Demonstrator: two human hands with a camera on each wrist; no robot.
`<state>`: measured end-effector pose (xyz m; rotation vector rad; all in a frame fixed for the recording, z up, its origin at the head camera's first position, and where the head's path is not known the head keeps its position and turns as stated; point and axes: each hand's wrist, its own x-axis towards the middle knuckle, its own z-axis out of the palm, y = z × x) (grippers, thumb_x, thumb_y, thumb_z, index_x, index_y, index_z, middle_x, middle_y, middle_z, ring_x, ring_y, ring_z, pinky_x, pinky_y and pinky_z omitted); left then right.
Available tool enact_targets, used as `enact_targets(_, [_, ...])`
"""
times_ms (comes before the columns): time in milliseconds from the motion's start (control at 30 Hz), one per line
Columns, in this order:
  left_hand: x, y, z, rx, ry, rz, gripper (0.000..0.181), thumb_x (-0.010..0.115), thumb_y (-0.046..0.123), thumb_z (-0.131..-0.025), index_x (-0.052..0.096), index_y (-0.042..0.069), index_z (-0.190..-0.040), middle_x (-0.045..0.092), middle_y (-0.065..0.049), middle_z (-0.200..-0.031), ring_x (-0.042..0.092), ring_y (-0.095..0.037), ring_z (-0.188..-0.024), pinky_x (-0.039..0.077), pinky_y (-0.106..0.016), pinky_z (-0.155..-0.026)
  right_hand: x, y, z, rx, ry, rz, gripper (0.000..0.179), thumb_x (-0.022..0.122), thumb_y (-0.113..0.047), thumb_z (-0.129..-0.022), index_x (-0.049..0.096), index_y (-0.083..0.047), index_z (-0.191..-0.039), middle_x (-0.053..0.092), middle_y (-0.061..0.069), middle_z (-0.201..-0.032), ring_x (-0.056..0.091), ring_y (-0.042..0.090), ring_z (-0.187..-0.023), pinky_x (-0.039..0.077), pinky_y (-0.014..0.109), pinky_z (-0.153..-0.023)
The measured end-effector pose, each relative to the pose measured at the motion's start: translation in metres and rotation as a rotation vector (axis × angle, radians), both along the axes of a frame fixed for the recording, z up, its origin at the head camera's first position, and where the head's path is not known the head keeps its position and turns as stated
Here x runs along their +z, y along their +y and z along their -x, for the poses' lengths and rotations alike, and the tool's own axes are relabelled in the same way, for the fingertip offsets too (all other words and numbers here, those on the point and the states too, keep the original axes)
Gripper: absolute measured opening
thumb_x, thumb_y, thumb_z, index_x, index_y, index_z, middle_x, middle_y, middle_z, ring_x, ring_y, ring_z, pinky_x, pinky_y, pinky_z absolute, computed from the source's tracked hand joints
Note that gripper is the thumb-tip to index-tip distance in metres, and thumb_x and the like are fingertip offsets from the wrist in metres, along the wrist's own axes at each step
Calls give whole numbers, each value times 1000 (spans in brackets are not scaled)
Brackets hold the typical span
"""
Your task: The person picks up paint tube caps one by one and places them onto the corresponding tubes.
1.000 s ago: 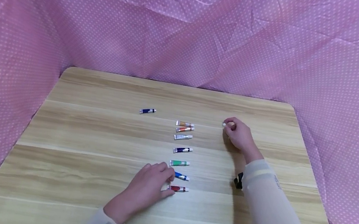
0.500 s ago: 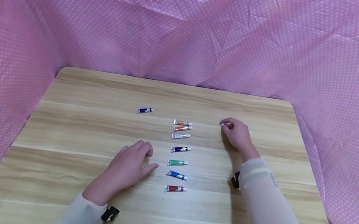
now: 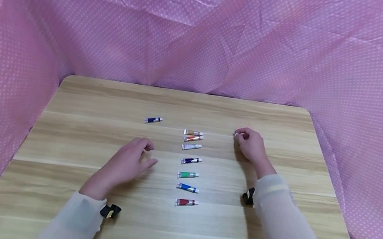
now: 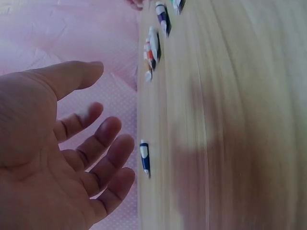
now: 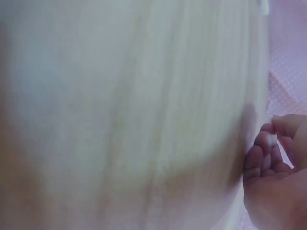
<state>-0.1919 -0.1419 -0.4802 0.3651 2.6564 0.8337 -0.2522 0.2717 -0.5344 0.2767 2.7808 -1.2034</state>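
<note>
My left hand [image 3: 128, 160] hovers over the table left of a column of small paint tubes, thumb and fingers apart, holding nothing. In the left wrist view its fingers curve loosely. The column runs from an ochre tube [image 3: 193, 133] through orange [image 3: 193, 139], white [image 3: 191, 147], dark purple [image 3: 191, 161], green [image 3: 187, 175] and blue [image 3: 187, 188] tubes to a red tube [image 3: 186, 203]. Farther left lies a dark blue tube [image 3: 153, 120]. Right of the column, my right hand [image 3: 251, 145] pinches a small whitish thing [image 3: 236, 134], mostly hidden by the fingers.
The pale wood-grain table [image 3: 289, 127] has rounded far corners. Pink dotted cloth [image 3: 202, 53] hangs behind it and along both sides. A black wrist device [image 3: 110, 211] sits at the left cuff, another black device [image 3: 248, 196] at the right.
My left hand has left the red and blue tubes and moved away to the left and farther up the table. The right hand stays nearly in place, still pinching. The tubes lie as before.
</note>
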Motion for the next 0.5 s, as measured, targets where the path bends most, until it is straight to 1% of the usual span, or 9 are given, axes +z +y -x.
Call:
enact_targets(100, [0, -6, 8, 9, -23, 1, 48, 69, 36, -107, 56, 10, -146, 61, -13, -144, 63, -33, -124, 55, -56, -110, 3, -3, -11, -43, 11, 88, 28, 60, -19, -110, 72, -5, -131, 71, 14, -105, 64, 15, -80, 53, 24, -70])
enact_targets(233, [-1, -15, 21, -8, -10, 23, 54, 66, 35, -109, 50, 9, -154, 57, -16, -149, 63, -36, -129, 54, -59, -110, 11, -9, -25, -110, -11, 274, 32, 61, -19, -111, 69, -2, -136, 74, 20, -120, 70, 10, -93, 60, 19, -79])
enact_targets(300, [-3, -18, 27, -10, -6, 23, 57, 65, 35, -109, 47, 9, -157, 54, -18, -151, 64, -36, -126, 55, -58, -107, 16, -13, -32, -138, -8, 388, 34, 62, -16, -111, 67, 3, -138, 74, 23, -128, 73, 9, -98, 62, 20, -86])
enact_targets(367, [-6, -19, 34, -3, -11, 18, 58, 64, 34, -109, 45, 9, -158, 49, -21, -154, 63, -35, -119, 55, -57, -105, 21, -16, -39, -163, 12, 482, 35, 62, -13, -110, 65, 7, -139, 74, 23, -127, 74, 7, -98, 63, 20, -90])
enact_targets(433, [-11, -19, 41, 15, -32, 3, 59, 63, 34, -109, 43, 9, -160, 42, -22, -158, 62, -35, -119, 54, -58, -106, 26, -18, -46, -180, 33, 564, 37, 62, -11, -110, 62, 11, -139, 77, 15, -119, 74, 5, -96, 62, 20, -91])
enact_targets(467, [-15, -19, 44, 23, -42, -5, 60, 62, 34, -109, 42, 9, -160, 38, -23, -160, 62, -36, -120, 53, -58, -108, 29, -18, -50, -189, 44, 603, 36, 62, -10, -110, 62, 11, -138, 77, 12, -117, 74, 6, -96, 63, 21, -92])
enact_targets(500, [-18, -19, 47, 34, -53, -17, 61, 62, 34, -109, 41, 10, -161, 35, -24, -162, 62, -37, -123, 52, -60, -110, 32, -19, -54, -196, 56, 626, 34, 62, -10, -110, 63, 10, -137, 77, 6, -113, 73, 6, -96, 62, 21, -92])
